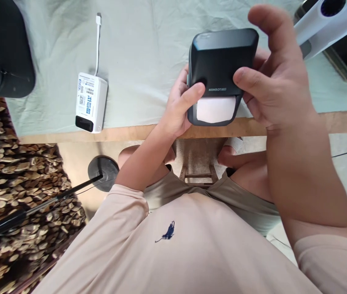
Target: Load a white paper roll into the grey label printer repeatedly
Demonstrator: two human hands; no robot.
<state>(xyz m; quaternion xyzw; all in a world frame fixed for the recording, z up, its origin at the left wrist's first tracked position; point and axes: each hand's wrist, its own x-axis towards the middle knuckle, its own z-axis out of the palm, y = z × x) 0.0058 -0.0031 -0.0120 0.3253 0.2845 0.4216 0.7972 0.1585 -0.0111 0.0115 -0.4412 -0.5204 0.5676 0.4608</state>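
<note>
As I Hold From Both Sides

While a white power bank [90, 102] lies on the counter [136, 90] left of my left hand [180, 103], that hand clamps the black device [218, 65]; my right hand [279, 87] grips its other side, near a white gadget [314, 20].

brand name "niimbot" [217, 89] on the black device [219, 61]
</note>
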